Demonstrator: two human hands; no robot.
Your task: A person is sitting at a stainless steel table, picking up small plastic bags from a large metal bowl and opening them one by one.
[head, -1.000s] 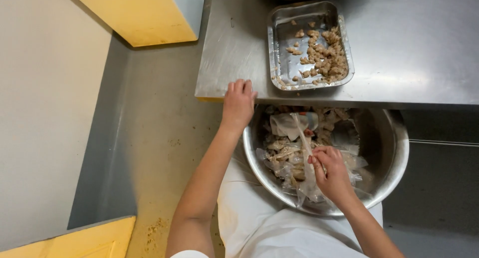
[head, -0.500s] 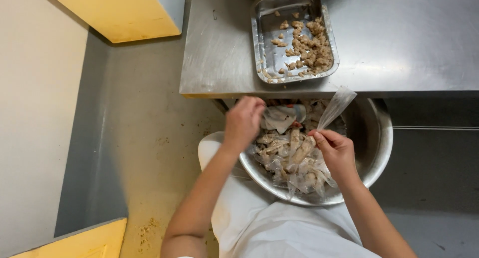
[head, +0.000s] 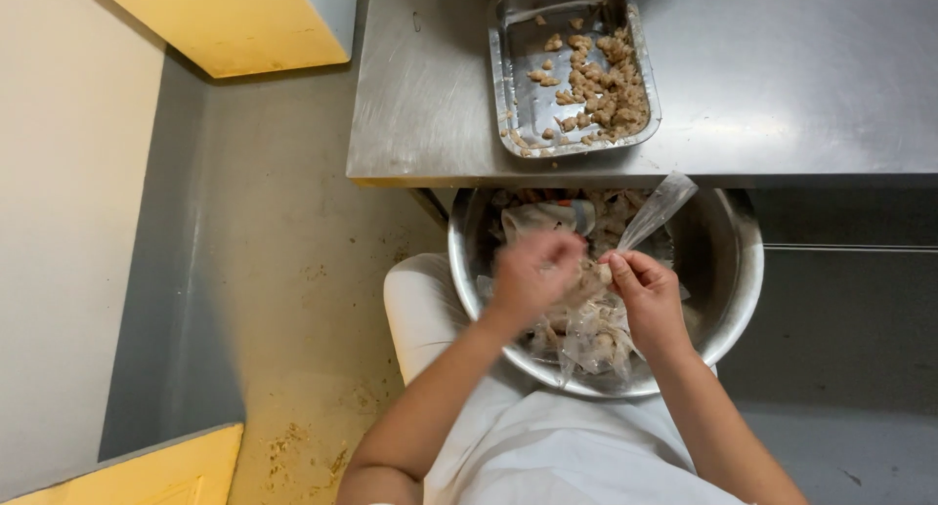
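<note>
A large steel bowl (head: 738, 271) rests on my lap, full of clear plastic wrappers and pale brown food pieces. My right hand (head: 647, 292) pinches a small clear plastic bag (head: 657, 208) whose open end sticks up toward the table edge. My left hand (head: 532, 273), blurred by motion, is at the bag's lower end, fingers curled against the right hand. On the steel table (head: 782, 75) above the bowl stands a rectangular metal tray (head: 518, 56) holding several small brown food pieces along its right side.
A yellow and grey box (head: 234, 21) sits at the upper left, another yellow-topped one (head: 147, 471) at the lower left. The beige floor (head: 283, 271) between them is stained. My white-clothed legs (head: 547, 456) are under the bowl.
My left hand left the table edge and came down into the bowl to meet the right hand. The right hand lifted a clear bag from the pile.
</note>
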